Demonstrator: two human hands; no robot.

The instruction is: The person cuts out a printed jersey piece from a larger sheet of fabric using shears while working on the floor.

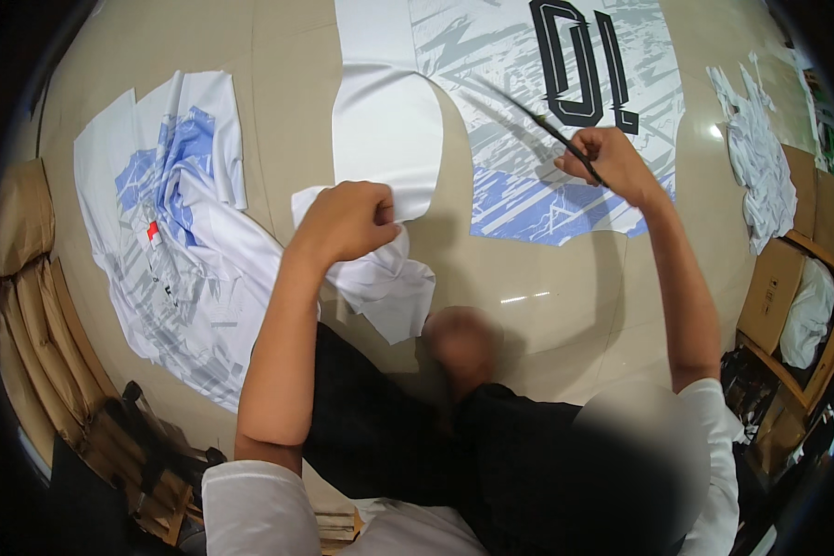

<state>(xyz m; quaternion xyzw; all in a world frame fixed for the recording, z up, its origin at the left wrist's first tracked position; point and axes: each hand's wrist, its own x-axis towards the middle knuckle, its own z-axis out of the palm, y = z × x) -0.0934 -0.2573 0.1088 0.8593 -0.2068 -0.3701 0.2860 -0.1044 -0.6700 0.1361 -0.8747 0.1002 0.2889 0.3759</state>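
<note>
My right hand (603, 166) grips long dark scissors (537, 119), whose blades point up-left over a printed fabric panel (574, 199) with grey streaks, a blue band and large black characters. My left hand (354, 219) is curled closed over a folded white fabric piece (394, 301); what its fingers hold, if anything, is hidden. Above it lies a smooth white piece (385, 130) beside the printed panel. At left, a crumpled heap of white, grey and blue printed fabric (204, 306) carries a small red patch. My bare foot (459, 343) rests below the hands.
Everything lies on a glossy tiled floor (547, 334). Brown wrapped bundles (37, 334) line the left edge, near dark chair-like parts. At right are a pile of white scraps (755, 167), cardboard boxes (769, 292) and a white plastic bag (806, 315).
</note>
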